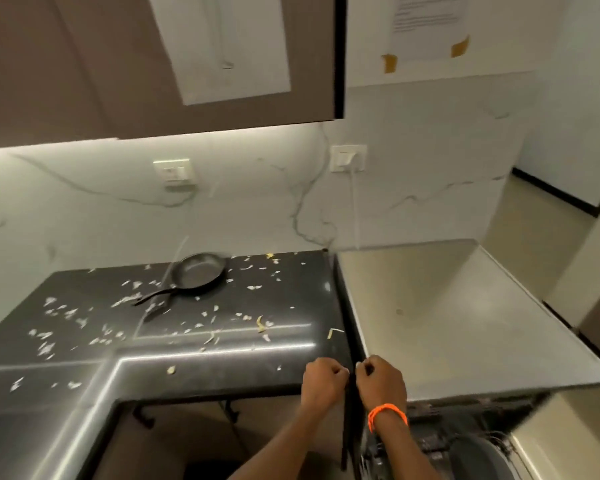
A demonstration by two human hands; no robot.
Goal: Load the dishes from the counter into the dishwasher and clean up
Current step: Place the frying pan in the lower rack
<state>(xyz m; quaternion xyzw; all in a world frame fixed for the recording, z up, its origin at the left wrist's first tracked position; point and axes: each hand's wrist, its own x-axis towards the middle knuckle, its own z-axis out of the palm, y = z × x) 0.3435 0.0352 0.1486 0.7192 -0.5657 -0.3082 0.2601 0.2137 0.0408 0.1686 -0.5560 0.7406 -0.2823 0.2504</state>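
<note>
My left hand and right hand hover side by side at the black counter's front corner, both clenched into fists, holding nothing I can make out; an orange wristband circles my right wrist. The frying pan sits far back on the counter among scattered food scraps; the open dishwasher's rack shows below my right arm.

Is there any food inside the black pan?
No, the round black frying pan looks bare inside, while pale food scraps lie scattered around it on the dark glossy counter.
</note>
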